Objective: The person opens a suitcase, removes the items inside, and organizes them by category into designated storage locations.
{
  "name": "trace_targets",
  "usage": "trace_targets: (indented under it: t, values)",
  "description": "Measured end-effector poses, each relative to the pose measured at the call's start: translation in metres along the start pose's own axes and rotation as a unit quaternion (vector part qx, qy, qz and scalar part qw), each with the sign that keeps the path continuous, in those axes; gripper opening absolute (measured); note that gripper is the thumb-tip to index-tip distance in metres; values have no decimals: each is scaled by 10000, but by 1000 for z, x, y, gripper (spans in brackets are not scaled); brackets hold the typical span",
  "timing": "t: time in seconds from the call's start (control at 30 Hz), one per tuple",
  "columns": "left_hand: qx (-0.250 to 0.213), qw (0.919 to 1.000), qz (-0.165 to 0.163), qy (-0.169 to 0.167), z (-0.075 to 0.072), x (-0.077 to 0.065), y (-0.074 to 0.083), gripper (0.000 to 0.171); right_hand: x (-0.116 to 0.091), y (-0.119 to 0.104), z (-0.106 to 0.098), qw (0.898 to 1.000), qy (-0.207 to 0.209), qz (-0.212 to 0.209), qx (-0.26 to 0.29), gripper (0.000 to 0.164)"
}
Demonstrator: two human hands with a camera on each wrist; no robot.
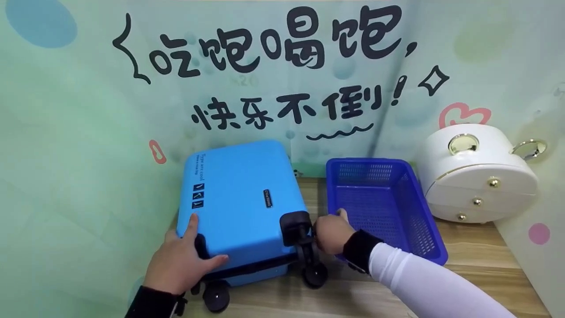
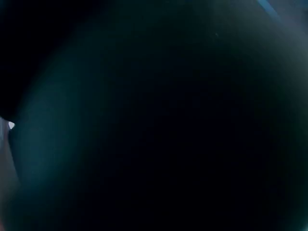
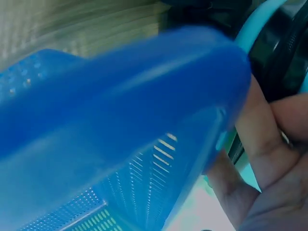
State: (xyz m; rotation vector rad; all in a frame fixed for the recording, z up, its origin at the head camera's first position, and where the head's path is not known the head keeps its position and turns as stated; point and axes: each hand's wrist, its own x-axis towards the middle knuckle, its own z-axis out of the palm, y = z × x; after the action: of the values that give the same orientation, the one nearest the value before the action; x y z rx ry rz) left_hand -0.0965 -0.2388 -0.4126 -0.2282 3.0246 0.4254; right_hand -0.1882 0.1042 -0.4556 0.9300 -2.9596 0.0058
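Observation:
A light blue suitcase lies on its broad side, its wheels toward me. My left hand rests on its near left corner, index finger and thumb spread and straight; the other fingertips are hidden. At the right side, beside the black wheel housing, is my right hand with curled fingers. In the right wrist view its fingers reach toward the suitcase's dark zipper seam. The basket corner covers part of them, so I cannot see what they hold. The left wrist view is nearly black.
A dark blue plastic basket stands right of the suitcase, close to my right hand. Farther right sits a white rounded drawer box with gold knobs. A printed backdrop rises behind; the wooden surface shows in front.

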Motion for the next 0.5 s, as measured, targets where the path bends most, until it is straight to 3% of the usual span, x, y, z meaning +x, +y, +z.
trace_targets:
  t: [0.13,0.27,0.37,0.5]
  values:
    - [72,9997,-232,68,5,-6,4,138,4,5,4,9990,411,-156,-37,19]
    - [30,9990,-450,-81,7,-13,12,140,9,13,8,9976,654,-208,-63,23]
    - [-37,9987,-471,-185,6,-14,16,142,11,18,10,9984,543,-177,-47,25]
    - [-84,9997,-193,-122,1,-10,15,141,10,21,10,9993,332,-182,32,25]
